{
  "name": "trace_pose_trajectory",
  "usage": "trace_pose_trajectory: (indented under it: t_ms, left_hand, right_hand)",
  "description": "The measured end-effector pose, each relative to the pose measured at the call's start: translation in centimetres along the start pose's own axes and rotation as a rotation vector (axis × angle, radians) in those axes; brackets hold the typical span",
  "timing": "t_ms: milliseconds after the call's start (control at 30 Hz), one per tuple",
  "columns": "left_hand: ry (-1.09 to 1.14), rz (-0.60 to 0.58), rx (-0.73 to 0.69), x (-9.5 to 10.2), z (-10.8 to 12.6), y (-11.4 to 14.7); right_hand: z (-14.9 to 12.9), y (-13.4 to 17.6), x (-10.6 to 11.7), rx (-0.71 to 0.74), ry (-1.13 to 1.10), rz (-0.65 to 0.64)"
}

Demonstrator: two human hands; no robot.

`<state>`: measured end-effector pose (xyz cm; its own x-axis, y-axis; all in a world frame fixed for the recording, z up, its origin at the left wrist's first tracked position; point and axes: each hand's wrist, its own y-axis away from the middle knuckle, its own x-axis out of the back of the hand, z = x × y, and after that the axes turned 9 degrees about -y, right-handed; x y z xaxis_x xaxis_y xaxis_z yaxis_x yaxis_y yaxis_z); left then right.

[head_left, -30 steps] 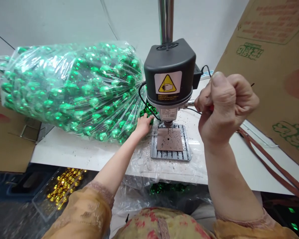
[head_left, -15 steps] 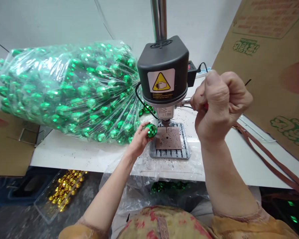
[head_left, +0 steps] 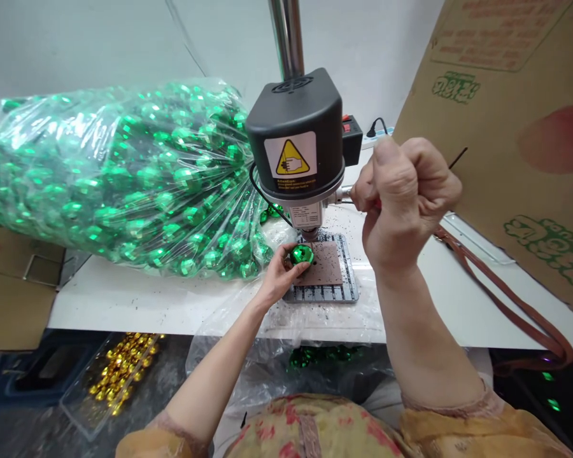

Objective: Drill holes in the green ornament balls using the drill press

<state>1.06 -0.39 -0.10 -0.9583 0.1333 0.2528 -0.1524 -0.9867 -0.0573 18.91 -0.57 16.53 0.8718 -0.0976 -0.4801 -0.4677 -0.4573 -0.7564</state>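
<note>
We see our left hand [head_left: 284,273] holding one shiny green ball [head_left: 302,256] — the thumb presses on its near side, and the fingers go around its left side. This ball is over the left part of a brownish board [head_left: 329,264], to the left of the hole in the board; whether it touches the board, we cannot tell. The board lies on a slotted metal base plate [head_left: 351,280], and many dark crumbs are scattered on both.

Above them stands the drill press [head_left: 293,140], with a black head and a yellow warning label [head_left: 290,154]. Our right hand [head_left: 405,197] is closed in a tight fist around the end of the lever [head_left: 344,194], which comes out from the right side of the machine.

On the left of the white bench [head_left: 148,312] lies a big clear bag [head_left: 124,178], full of similar green balls, and its gathered end points to the drill press. Near left, lower than the bench, we see small gold balls [head_left: 124,369] in a transparent tray. At the right there is a cardboard box [head_left: 496,127] with green print, and a brown strap [head_left: 506,296] lies beside it.
</note>
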Motion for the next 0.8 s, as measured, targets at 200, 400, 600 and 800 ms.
trace_pose_trajectory:
  t_ms: [200,400,600,800]
  left_hand:
    - [-0.16,0.022,-0.043,-0.9,-0.5,-0.7]
    - [-0.435,0.096,-0.203,-1.7,-0.5,-0.5]
    - [-0.509,0.101,-0.269,-2.0,-0.6,-0.1]
    - [-0.492,0.113,-0.293,-2.1,-0.9,0.0]
  right_hand:
    - [0.5,0.2,0.5,0.059,0.114,-0.067]
    - [1.0,0.3,1.0,0.035,0.138,-0.085]
    - [0.3,0.3,0.5,-0.018,0.049,-0.039]
    - [0.4,1.4,0.6,0.09,-0.027,-0.04]
